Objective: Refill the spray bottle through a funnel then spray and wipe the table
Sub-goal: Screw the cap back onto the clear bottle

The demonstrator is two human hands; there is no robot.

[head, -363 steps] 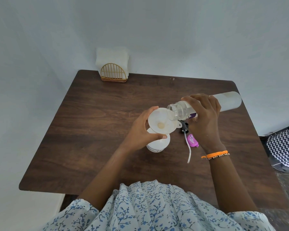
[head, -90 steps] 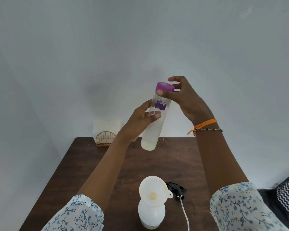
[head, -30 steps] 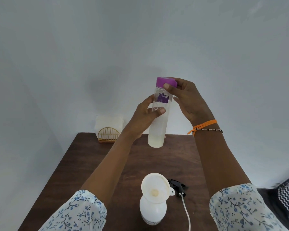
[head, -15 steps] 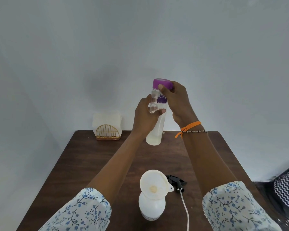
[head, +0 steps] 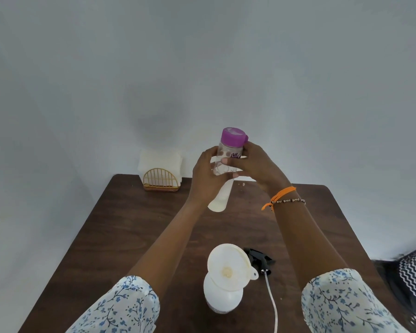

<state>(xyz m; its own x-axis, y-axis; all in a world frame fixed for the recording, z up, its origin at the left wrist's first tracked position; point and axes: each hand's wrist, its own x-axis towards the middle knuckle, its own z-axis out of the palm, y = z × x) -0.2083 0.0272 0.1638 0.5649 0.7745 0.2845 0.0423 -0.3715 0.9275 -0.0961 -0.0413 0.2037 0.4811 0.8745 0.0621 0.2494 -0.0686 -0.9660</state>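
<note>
1. I hold the refill bottle (head: pixel 222 169) up in front of me, above the far half of the table (head: pixel 135 227). It is clear plastic with a purple cap (head: pixel 233 137) on top and purple lettering, tilted so its pale bottom end leans toward my left.
2. My left hand (head: pixel 208 176) is wrapped round the middle of the bottle, thumb across the front.
3. My right hand (head: pixel 255 164) grips it just under the cap, fingers curled round the neck.
4. Below my hands, near my chest, the white spray bottle (head: pixel 222 299) stands upright with the white funnel (head: pixel 228 270) seated in its mouth, tipped a little.
5. Just right of the funnel lies the black spray head (head: pixel 259 258), its white tube (head: pixel 273 304) trailing toward me.
6. Beyond my left hand, at the far edge, stands a gold wire holder (head: pixel 161 181) with white napkins (head: pixel 160 161).
7. My forearms cross over the middle of the table and hide part of it.
</note>
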